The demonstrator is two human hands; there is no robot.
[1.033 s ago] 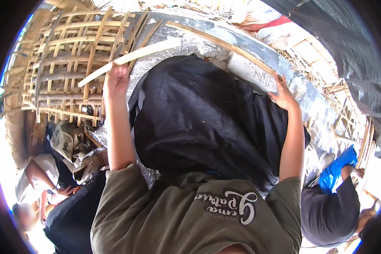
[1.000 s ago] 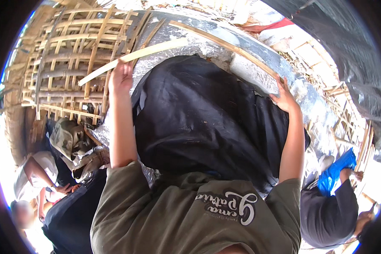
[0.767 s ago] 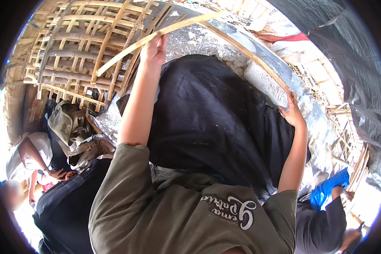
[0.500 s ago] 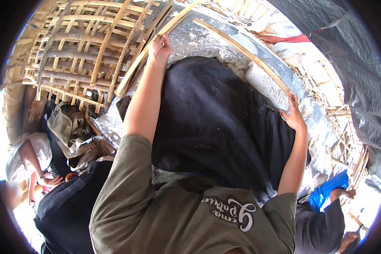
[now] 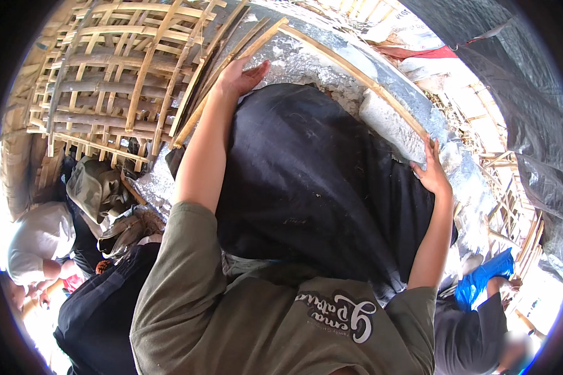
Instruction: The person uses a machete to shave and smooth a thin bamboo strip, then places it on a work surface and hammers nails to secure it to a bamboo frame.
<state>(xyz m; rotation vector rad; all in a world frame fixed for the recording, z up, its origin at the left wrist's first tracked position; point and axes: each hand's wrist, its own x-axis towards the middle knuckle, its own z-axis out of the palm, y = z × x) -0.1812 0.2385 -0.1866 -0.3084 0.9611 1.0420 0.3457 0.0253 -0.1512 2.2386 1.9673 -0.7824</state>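
Reaching forward, both hands (image 5: 241,76) (image 5: 431,172) (well apart)

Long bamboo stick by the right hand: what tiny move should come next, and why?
Maybe the right hand should bring its thumb in and pinch the end of the long bamboo stick. Its fingertips are right at that end, but the thumb is spread away, so the grip doesn't look firm. The left hand looks open beside another stick.
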